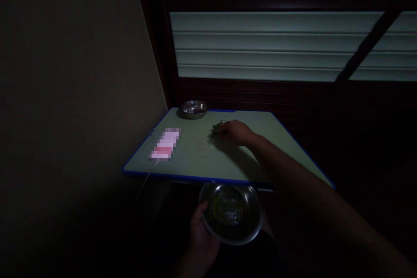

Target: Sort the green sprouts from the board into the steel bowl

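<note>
The right grip (237, 132) touches a small, loose pile of dark green grains (216, 127) on the pale green, blue-edged worktop (187, 167), and I cannot tell whether its fingers are together or apart. Below and nearer than it, the left grip (203, 238) is clamped on the rim of a round, shiny metal bowl (256, 213) with greenish bits (228, 206) inside. Left of the right grip are a pale, scattered patch (203, 147), a pixelated white-and-pink rectangle (166, 144) and, farther back, a smaller silver metal bowl (194, 115).

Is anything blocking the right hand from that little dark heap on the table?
Nothing visible: the right hand is right at the dark heap. The pale patch lies off to one side, not between them.
</note>
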A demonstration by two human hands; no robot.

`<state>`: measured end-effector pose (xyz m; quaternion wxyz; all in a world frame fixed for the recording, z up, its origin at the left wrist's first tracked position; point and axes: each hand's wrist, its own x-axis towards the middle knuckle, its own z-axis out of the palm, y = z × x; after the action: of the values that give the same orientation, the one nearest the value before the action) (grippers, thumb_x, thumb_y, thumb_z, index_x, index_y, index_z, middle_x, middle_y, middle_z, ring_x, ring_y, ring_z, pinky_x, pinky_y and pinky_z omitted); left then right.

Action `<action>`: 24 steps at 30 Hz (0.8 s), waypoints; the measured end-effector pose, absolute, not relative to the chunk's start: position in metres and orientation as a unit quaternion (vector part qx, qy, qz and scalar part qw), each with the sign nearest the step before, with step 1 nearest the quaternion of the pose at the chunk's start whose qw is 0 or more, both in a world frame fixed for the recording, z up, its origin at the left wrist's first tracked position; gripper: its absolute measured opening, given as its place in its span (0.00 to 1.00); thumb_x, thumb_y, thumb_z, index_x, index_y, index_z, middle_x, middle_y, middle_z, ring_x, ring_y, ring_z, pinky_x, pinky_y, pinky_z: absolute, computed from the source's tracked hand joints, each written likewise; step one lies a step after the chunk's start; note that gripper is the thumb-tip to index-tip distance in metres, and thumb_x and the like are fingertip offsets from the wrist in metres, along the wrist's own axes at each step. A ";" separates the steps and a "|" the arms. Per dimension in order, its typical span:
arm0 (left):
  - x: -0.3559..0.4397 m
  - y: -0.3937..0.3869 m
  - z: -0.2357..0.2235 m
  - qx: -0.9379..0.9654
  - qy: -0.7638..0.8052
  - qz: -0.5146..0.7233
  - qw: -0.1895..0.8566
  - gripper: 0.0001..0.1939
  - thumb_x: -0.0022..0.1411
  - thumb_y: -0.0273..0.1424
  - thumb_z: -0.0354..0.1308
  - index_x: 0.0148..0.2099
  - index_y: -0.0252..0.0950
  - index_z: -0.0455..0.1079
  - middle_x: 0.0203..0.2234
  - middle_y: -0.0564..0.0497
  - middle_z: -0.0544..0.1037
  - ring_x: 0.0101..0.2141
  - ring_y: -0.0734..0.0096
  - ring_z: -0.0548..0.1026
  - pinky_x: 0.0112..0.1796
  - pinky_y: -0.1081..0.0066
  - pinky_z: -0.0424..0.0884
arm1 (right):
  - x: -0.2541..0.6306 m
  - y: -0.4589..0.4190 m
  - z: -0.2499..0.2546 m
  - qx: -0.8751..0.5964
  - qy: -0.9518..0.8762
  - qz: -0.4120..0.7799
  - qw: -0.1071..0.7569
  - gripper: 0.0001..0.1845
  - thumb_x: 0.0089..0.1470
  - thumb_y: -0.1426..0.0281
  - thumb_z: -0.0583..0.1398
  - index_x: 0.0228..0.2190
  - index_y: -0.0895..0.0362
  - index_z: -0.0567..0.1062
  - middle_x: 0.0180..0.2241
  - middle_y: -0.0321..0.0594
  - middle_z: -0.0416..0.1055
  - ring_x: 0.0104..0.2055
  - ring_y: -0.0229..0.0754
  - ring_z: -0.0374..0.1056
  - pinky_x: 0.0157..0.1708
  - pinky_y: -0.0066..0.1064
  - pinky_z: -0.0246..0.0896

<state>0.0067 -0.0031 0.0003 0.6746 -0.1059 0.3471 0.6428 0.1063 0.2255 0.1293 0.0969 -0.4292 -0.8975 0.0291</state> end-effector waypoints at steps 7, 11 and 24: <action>0.006 -0.004 -0.004 -0.094 0.346 0.644 0.676 0.11 0.57 0.32 0.56 0.39 0.36 0.78 0.32 0.45 0.83 0.36 0.58 0.80 0.46 0.57 0.70 | 0.106 0.222 0.126 -0.432 -0.896 0.030 0.097 0.10 0.49 0.68 0.61 0.33 0.52 0.81 0.33 0.39 0.78 0.34 0.42 0.69 0.29 0.29 0.50; 0.006 -0.004 -0.003 -0.102 0.347 0.641 0.677 0.11 0.58 0.32 0.56 0.36 0.35 0.79 0.32 0.44 0.83 0.35 0.59 0.80 0.46 0.58 0.70 | 0.112 0.218 0.131 -0.431 -0.897 0.058 0.078 0.08 0.48 0.70 0.61 0.30 0.54 0.81 0.31 0.38 0.78 0.31 0.40 0.68 0.29 0.28 0.50; 0.007 -0.002 0.003 -0.092 0.357 0.640 0.674 0.12 0.59 0.32 0.53 0.34 0.35 0.78 0.31 0.45 0.83 0.35 0.59 0.80 0.47 0.58 0.70 | 0.110 0.229 0.115 -0.401 -0.900 0.074 0.153 0.08 0.49 0.70 0.62 0.32 0.54 0.81 0.34 0.38 0.78 0.35 0.41 0.69 0.33 0.28 0.53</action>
<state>0.0070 -0.0022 0.0032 0.6743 -0.0925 0.3575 0.6396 0.1097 0.2291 0.1150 0.1530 -0.4009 -0.9002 0.0737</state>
